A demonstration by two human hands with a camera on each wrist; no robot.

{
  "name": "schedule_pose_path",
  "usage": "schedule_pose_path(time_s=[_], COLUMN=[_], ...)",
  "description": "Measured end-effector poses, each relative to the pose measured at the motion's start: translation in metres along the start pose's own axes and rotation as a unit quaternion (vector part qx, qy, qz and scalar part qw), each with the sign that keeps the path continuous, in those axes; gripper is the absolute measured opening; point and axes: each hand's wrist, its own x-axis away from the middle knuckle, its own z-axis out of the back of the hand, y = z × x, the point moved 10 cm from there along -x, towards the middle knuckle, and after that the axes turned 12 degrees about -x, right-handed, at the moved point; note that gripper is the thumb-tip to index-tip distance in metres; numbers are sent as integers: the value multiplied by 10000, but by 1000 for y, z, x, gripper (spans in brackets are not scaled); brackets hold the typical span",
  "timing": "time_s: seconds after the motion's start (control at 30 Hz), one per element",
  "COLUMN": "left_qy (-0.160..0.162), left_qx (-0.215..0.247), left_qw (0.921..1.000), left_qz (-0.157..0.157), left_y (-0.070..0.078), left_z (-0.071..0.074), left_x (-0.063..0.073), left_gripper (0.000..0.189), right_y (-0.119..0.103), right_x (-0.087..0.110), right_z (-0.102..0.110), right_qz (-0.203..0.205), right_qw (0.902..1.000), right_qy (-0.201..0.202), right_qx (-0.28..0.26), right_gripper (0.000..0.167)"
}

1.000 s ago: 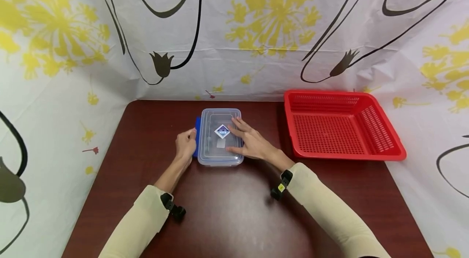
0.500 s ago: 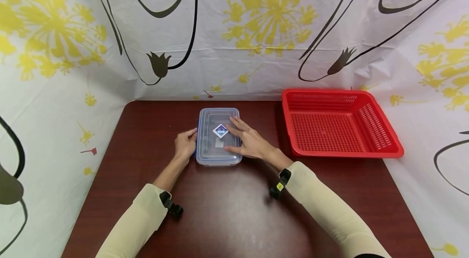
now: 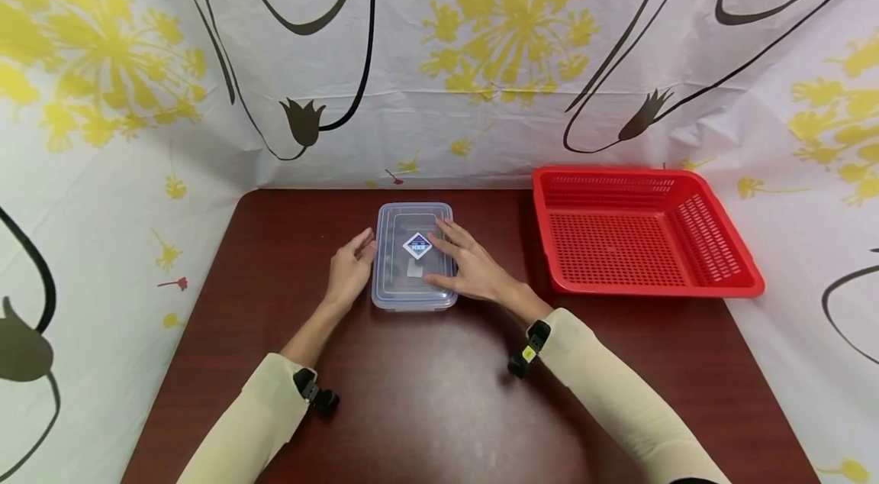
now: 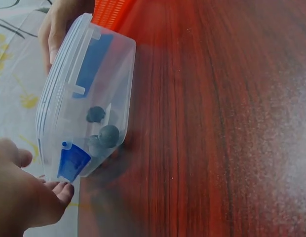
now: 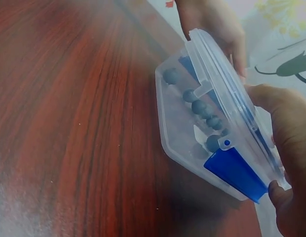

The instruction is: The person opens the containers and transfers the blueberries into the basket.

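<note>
A clear plastic food container point(image 3: 405, 287) with its lid on and a diamond-shaped label stands near the back of the table. Through its walls several dark round berry-like things point(image 4: 109, 136) show at the bottom. My left hand point(image 3: 350, 266) is at the container's left side, fingers fairly straight at a blue latch point(image 4: 73, 162) that lies folded down. My right hand point(image 3: 477, 266) rests on the lid's right part with fingers spread. Beneath it, in the right wrist view, another blue latch point(image 5: 237, 173) lies along the container's side.
A red perforated basket point(image 3: 648, 291) stands at the back right of the dark red-brown table point(image 3: 426, 400). White floral cloth point(image 3: 412, 56) hangs behind and on both sides.
The blue latch on the left stuck out from the container and has been pushed down against its side. My left hand's fingers have since straightened. My right hand has stayed on the lid.
</note>
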Motion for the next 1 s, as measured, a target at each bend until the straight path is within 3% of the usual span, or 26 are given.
schedule_pose_path(time_s=[0.13,0.23,0.5,0.63,1.0], left_qy=[-193,-412,-890,-953,-973], left_qx=[180,-20,-365,-315,-505], left_qw=[9991,9980,9933,9924,9905], left_qz=[-341,-478,-637,-708,-827], left_y=[10,13,12,11,13], left_z=[-5,-8,-15,-17,-24], left_x=[4,6,14,16,19], left_gripper=[61,71,88,90,83], right_y=[5,13,33,36,36], right_x=[3,5,19,23,25], right_z=[3,8,12,8,4], right_qz=[-204,-578,-1570,-1685,-1831], right_qw=[9992,9957,9714,9650,9610], right_qy=[268,526,1129,1309,1459], right_qx=[-203,-503,-1380,-1524,-1472], right_gripper=[92,101,105,101,95])
